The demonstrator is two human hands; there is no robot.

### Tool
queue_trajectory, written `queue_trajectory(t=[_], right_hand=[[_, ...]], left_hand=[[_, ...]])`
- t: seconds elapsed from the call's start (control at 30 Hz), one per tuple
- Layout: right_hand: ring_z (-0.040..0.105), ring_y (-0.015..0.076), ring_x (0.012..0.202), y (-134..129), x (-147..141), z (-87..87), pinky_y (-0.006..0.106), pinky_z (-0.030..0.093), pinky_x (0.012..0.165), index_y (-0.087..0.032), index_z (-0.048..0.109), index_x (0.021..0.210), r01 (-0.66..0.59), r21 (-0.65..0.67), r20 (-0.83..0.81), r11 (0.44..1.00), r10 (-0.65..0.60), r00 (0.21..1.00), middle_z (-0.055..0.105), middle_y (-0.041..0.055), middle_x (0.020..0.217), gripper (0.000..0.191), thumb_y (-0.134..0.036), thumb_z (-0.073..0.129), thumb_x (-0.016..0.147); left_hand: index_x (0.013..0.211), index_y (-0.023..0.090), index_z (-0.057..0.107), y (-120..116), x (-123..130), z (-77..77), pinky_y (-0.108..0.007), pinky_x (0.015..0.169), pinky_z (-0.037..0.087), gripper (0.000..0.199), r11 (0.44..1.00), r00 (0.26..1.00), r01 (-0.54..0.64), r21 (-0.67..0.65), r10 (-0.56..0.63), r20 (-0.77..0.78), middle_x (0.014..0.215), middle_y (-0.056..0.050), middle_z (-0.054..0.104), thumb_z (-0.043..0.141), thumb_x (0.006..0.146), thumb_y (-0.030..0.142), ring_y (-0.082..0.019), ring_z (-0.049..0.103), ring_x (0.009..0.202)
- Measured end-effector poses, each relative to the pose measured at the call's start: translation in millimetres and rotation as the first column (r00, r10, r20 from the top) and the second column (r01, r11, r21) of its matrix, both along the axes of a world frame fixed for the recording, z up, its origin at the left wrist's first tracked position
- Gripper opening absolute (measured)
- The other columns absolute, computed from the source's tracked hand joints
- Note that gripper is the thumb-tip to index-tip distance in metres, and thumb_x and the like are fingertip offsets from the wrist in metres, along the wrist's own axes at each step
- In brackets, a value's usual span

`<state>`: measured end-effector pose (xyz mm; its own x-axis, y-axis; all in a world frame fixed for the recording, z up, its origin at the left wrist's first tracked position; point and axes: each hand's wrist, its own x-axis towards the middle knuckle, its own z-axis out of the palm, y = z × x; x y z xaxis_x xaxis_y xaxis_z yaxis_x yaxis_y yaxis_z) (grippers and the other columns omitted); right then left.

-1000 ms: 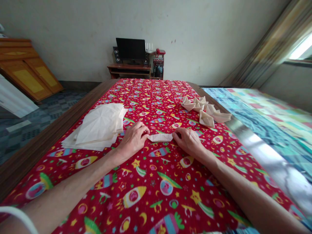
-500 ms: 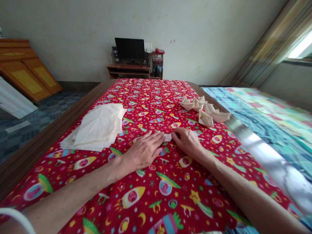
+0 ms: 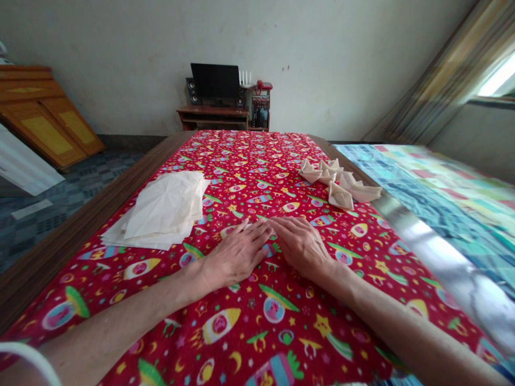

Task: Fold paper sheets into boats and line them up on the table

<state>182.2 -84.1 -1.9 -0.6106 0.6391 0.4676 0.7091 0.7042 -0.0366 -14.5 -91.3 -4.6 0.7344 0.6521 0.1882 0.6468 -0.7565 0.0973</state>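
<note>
My left hand (image 3: 240,252) lies flat at the middle of the red printed cloth (image 3: 257,332), fingers stretched out and pointing away to the right. Beside it my right hand (image 3: 301,244) rests palm down with its fingers extended, their tips meeting those of the left. A small whitish piece of paper lies beneath the fingers, almost wholly covered. To the left is a loose stack of creased off-white paper sheets (image 3: 164,206). Several folded paper shapes (image 3: 340,195) like little boats sit together at the right.
The table's brown edge (image 3: 80,225) runs along the left. Beyond the far end stands a desk (image 3: 213,111) with a monitor (image 3: 215,80), speakers and a red telephone (image 3: 263,84). A bed with a checked cover (image 3: 434,182) is at the right, an orange cabinet (image 3: 52,126) at the left.
My right hand has unbent from a closed, pinching shape and moved slightly left, laying its fingers flat against the left fingertips. The small paper that showed between the hands is now covered.
</note>
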Motion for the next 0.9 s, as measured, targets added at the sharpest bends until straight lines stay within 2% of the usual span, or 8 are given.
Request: queue_trajectory(t=[0.1, 0.23, 0.4, 0.67, 0.9], right_hand=[[0.045, 0.024, 0.125, -8, -4, -4.0, 0.041, 0.038, 0.103, -0.007, 0.046, 0.131, -0.06, -0.106, 0.029, 0.993, 0.063, 0.998, 0.049, 0.0145, 0.136, 0.041, -0.023, 0.035, 0.095], [0.028, 0.025, 0.137, -10, 2, -7.8, 0.046, 0.03, 0.11, -0.004, 0.03, 0.142, -0.057, -0.222, 0.112, 0.973, 0.084, 0.99, 0.031, 0.0169, 0.147, 0.054, -0.034, 0.034, 0.097], [0.024, 0.0257, 0.138, -9, 13, -4.5, 0.048, 0.026, 0.112, -0.007, 0.029, 0.143, -0.04, -0.244, 0.174, 0.969, 0.084, 0.981, 0.029, 0.0152, 0.148, 0.06, -0.045, 0.03, 0.097], [0.029, 0.0249, 0.136, -10, 16, -1.2, 0.046, 0.028, 0.112, -0.009, 0.037, 0.14, -0.027, -0.229, 0.19, 0.973, 0.072, 0.979, 0.034, 0.0139, 0.145, 0.055, -0.042, 0.033, 0.097], [0.03, 0.0247, 0.135, -12, 27, -0.8, 0.047, 0.03, 0.111, -0.013, 0.037, 0.14, -0.003, -0.214, 0.2, 0.977, 0.047, 0.979, 0.035, 0.0097, 0.146, 0.051, -0.04, 0.033, 0.097]], left_hand=[[0.136, 0.015, 0.039, 0, 1, 1.5, -0.043, 0.112, 0.023, 0.044, 1.0, 1.0, -0.006, -0.01, 0.006, 0.009, 0.144, -0.011, 0.039, 0.033, 0.097, 0.034, -0.022, 0.03, 0.136], [0.137, 0.012, 0.038, -2, -1, 0.3, -0.04, 0.111, 0.027, 0.05, 0.999, 1.0, -0.023, 0.023, 0.023, -0.009, 0.143, -0.013, 0.041, 0.033, 0.096, 0.041, -0.023, 0.031, 0.136], [0.138, 0.015, 0.037, -5, -9, -1.2, -0.038, 0.111, 0.027, 0.049, 0.995, 0.998, -0.055, 0.079, 0.057, -0.03, 0.146, -0.009, 0.037, 0.034, 0.096, 0.039, -0.021, 0.032, 0.136], [0.135, 0.014, 0.043, -12, -24, 5.2, -0.038, 0.109, 0.03, 0.044, 0.99, 0.99, -0.1, 0.104, 0.109, -0.088, 0.144, -0.007, 0.041, 0.032, 0.096, 0.032, -0.02, 0.038, 0.132], [0.136, 0.016, 0.043, -14, -38, -0.2, -0.037, 0.109, 0.031, 0.043, 0.981, 0.985, -0.139, 0.138, 0.152, -0.082, 0.144, -0.005, 0.039, 0.034, 0.096, 0.03, -0.019, 0.036, 0.133]])
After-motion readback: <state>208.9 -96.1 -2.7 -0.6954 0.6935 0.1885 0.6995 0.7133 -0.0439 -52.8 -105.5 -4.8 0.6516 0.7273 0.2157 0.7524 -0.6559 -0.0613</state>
